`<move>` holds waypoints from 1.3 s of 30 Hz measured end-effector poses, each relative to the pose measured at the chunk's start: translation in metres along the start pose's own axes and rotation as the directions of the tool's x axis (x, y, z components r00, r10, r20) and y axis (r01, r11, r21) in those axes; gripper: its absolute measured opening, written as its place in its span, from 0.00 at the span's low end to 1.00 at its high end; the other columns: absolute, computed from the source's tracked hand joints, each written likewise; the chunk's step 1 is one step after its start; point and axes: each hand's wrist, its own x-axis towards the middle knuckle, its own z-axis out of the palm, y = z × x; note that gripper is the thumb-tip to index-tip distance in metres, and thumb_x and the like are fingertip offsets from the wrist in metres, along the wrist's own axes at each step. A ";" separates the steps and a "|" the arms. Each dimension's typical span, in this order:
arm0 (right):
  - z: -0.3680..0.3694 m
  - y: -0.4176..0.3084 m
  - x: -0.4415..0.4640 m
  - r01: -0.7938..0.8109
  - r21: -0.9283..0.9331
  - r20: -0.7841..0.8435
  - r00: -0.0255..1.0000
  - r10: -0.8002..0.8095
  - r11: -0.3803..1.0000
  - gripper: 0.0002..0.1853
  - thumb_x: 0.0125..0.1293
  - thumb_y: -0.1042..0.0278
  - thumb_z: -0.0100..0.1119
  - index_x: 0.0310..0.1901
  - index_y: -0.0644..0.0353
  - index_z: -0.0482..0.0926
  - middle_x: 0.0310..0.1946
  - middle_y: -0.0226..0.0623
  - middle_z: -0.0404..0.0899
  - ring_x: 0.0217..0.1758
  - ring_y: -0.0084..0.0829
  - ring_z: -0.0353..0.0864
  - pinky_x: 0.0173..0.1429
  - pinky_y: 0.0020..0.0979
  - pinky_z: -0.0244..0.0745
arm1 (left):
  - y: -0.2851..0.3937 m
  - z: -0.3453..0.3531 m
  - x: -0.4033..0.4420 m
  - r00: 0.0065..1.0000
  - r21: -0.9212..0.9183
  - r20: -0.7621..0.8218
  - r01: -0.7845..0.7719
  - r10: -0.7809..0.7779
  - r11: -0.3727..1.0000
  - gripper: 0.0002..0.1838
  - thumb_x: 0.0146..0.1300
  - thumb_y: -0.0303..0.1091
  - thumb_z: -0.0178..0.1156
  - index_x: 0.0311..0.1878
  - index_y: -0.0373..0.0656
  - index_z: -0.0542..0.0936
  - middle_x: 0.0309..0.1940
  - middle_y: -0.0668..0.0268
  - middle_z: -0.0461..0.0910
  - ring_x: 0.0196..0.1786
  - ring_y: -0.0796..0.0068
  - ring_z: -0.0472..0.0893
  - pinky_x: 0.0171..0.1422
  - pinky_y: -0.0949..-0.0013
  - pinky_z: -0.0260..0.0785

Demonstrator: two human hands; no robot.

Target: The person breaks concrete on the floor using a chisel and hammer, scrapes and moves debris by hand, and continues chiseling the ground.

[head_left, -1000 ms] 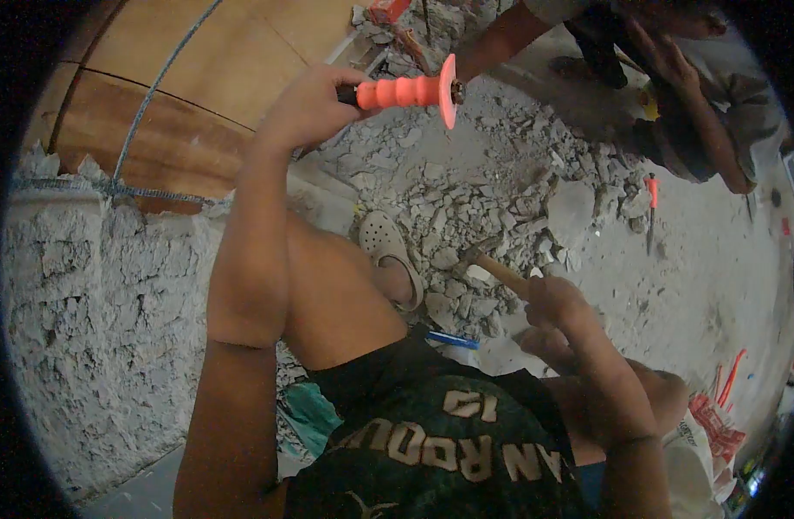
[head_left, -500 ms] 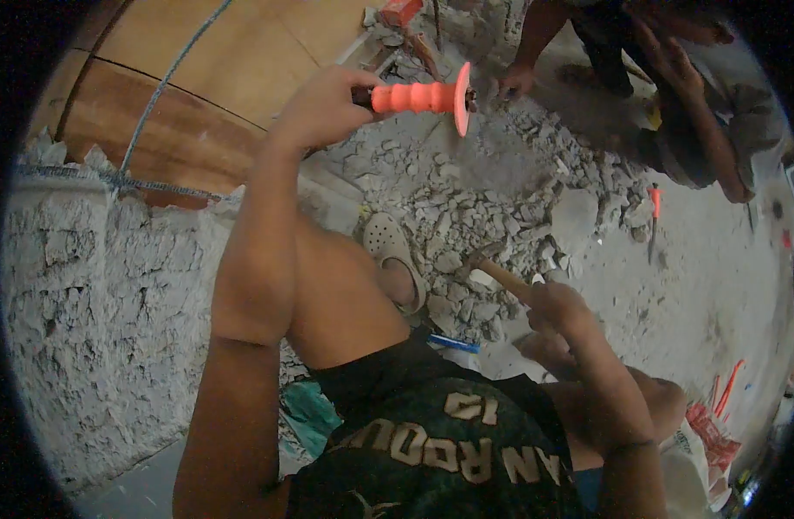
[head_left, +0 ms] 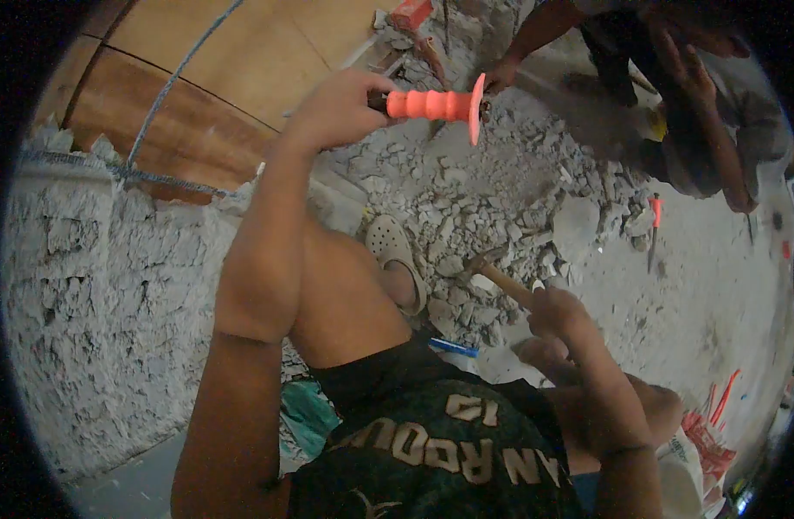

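Observation:
My left hand (head_left: 349, 104) is closed around a chisel (head_left: 430, 105) with a ribbed orange grip and a round hand guard. The chisel points sideways above the rubble, its struck end towards the right, and my fingers hide part of the shaft. Lower right, my right hand (head_left: 559, 311) is wrapped round the wooden handle of a hammer (head_left: 507, 284). The hammer's head hangs low over broken concrete rubble (head_left: 466, 212), apart from the chisel.
Another person's hand (head_left: 501, 75) reaches close to the chisel's guard. A second orange-handled chisel (head_left: 655, 212) lies on the concrete floor. A rough, chipped wall (head_left: 111, 303) stands at left, with a bent rebar (head_left: 176, 78) above it. My clog (head_left: 395, 259) is beside the rubble.
My left hand and the chisel have shifted slightly right and down in view. The other person's hand appears nearer the guard. My right hand and the hammer have hardly moved.

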 end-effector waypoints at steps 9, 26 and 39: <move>-0.008 -0.003 -0.006 0.008 0.028 -0.010 1.000 -0.008 1.000 0.16 0.52 0.60 0.61 0.40 0.60 0.80 0.34 0.48 0.83 0.40 0.48 0.83 0.44 0.45 0.78 | 0.007 0.000 -0.002 1.000 -0.032 -0.015 -0.025 0.025 0.999 0.17 0.48 0.33 0.66 0.44 0.46 0.85 0.30 0.59 0.84 0.32 0.68 0.80 0.41 0.65 0.72; -0.016 -0.013 -0.011 0.014 0.006 -0.003 1.000 -0.014 1.000 0.19 0.45 0.68 0.64 0.43 0.57 0.81 0.35 0.48 0.84 0.39 0.47 0.85 0.42 0.44 0.80 | 0.010 -0.002 -0.006 0.999 -0.057 -0.025 -0.027 0.026 0.998 0.14 0.49 0.34 0.67 0.41 0.44 0.85 0.23 0.61 0.81 0.25 0.71 0.75 0.34 0.66 0.67; -0.020 -0.015 -0.014 0.074 -0.061 0.006 0.997 -0.073 0.995 0.14 0.52 0.62 0.60 0.36 0.63 0.81 0.31 0.50 0.83 0.36 0.48 0.84 0.40 0.44 0.79 | 0.009 -0.004 -0.006 0.997 0.039 -0.020 -0.077 0.078 0.996 0.15 0.50 0.36 0.67 0.41 0.42 0.84 0.29 0.55 0.83 0.31 0.64 0.80 0.41 0.64 0.71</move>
